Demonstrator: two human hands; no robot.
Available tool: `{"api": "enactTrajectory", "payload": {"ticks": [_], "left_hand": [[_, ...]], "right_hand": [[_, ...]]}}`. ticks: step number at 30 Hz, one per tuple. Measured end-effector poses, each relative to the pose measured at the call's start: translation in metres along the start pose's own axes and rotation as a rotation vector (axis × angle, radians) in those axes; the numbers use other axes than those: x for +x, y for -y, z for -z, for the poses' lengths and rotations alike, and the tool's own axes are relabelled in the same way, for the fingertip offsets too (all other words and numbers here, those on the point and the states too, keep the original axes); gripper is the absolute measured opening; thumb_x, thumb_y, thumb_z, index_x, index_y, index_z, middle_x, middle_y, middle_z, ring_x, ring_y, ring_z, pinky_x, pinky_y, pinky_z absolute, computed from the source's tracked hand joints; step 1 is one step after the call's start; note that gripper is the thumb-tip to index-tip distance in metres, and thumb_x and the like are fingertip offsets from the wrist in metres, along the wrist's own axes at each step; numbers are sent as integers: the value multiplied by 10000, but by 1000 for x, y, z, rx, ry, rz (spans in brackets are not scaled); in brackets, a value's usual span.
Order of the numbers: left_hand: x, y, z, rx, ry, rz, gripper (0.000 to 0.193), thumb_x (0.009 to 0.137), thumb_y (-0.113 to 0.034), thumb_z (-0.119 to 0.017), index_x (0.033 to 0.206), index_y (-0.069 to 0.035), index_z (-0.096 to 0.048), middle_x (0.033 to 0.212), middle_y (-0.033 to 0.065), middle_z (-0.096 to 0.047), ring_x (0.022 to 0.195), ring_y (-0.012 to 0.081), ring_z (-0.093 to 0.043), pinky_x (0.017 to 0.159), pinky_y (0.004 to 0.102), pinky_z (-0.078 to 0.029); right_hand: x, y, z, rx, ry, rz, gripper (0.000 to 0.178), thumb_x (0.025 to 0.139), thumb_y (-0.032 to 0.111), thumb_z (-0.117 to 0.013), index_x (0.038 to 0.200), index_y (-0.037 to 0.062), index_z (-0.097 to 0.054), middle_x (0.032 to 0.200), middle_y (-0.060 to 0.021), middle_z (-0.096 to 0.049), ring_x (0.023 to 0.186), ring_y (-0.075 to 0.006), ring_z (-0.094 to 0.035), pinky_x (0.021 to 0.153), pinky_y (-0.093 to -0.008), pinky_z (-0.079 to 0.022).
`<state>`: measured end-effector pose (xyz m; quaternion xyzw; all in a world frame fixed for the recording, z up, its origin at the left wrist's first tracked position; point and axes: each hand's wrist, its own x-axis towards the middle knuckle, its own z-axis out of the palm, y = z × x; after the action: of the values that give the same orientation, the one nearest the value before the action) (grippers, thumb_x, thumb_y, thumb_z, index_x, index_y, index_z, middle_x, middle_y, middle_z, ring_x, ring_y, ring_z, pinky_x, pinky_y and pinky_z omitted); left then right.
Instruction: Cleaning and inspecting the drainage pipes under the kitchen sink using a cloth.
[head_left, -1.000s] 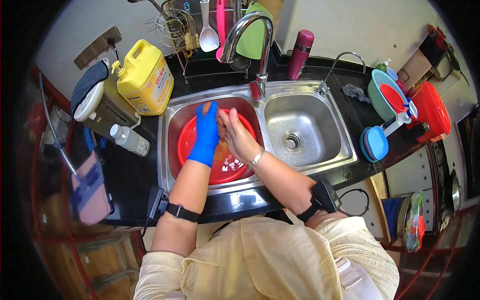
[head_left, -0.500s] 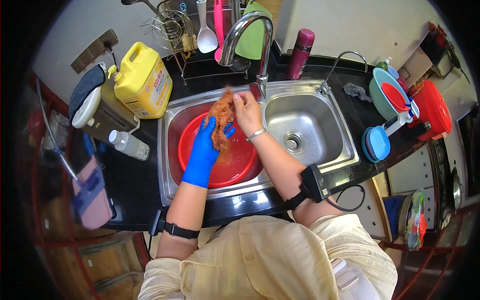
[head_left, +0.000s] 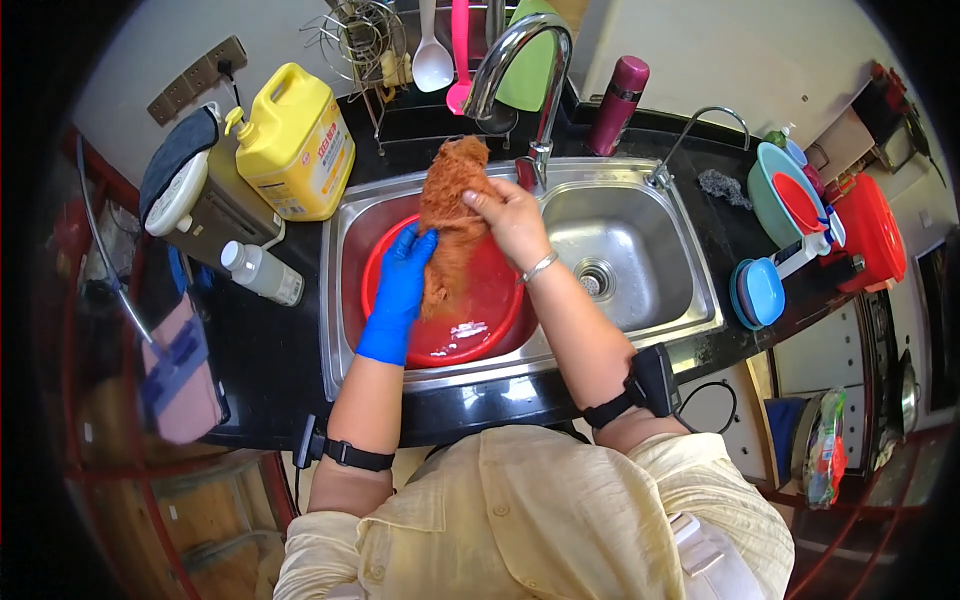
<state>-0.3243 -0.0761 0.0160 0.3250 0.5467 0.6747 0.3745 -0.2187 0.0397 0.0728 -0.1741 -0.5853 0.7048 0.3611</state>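
A wet, rust-orange fuzzy cloth (head_left: 452, 195) hangs stretched lengthwise over a red basin (head_left: 495, 325). My left hand (head_left: 402, 280), in a blue rubber glove, is closed on its left edge. My bare right hand (head_left: 516, 222), with a silver bangle at the wrist, pinches the cloth from the right between thumb and fingers. Its lower end dangles, a little blurred, above the basin. Shallow water glints in the basin, which sits in the left bowl of a steel sink (head_left: 340, 290).
A chrome faucet (head_left: 560, 80) arches just behind the cloth. Left on the black counter stand a yellow jug (head_left: 290, 150) and a white bottle (head_left: 262, 273). On the right are a steel-wool scrubber (head_left: 722, 187), blue bowls (head_left: 762, 292) and a red container (head_left: 868, 235). A purple flask (head_left: 618, 105) stands behind.
The cloth, bunched up before, is now spread out longer and higher. My right hand has moved slightly right and down; my left hand has shifted left and closed on the edge.
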Motion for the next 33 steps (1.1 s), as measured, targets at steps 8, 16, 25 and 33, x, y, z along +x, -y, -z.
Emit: {"api": "enactTrajectory", "payload": {"ticks": [8,16,25,33], "left_hand": [[-19,-3,-37,-788,65,112,492,839,-346,-466,1199,-27,-365,1111,108,-480,1008,223,-488,896,346,-379],[-11,-3,-35,-1043,46,191,455,830,-277,-495,1189,-26,-371,1150,137,-454,1054,253,-457,886,386,-390],[-49,-37,-139,-629,53,303,431,756,-125,-591,1142,-20,-428,1067,107,-518,983,216,-507,853,338,-408],[-77,-25,-227,305,-36,-295,572,667,15,-615,1184,1,-370,1113,104,-474,1023,201,-457,893,298,-352]], "right_hand": [[-14,7,-11,-251,285,-175,290,719,123,-639,936,-31,-525,829,-32,-554,759,-83,-519,695,-200,-428],[-46,15,47,755,72,-329,369,765,91,-431,1099,-64,-416,1138,-183,-463,1061,-289,-452,918,-433,-343],[-149,-30,116,1265,9,-656,463,839,314,-393,1179,-1,-385,1186,-148,-441,1071,-274,-445,945,-417,-319],[-213,77,184,1132,20,-339,508,836,357,-401,1212,20,-351,1170,-144,-454,1063,-277,-455,912,-413,-358]]}}
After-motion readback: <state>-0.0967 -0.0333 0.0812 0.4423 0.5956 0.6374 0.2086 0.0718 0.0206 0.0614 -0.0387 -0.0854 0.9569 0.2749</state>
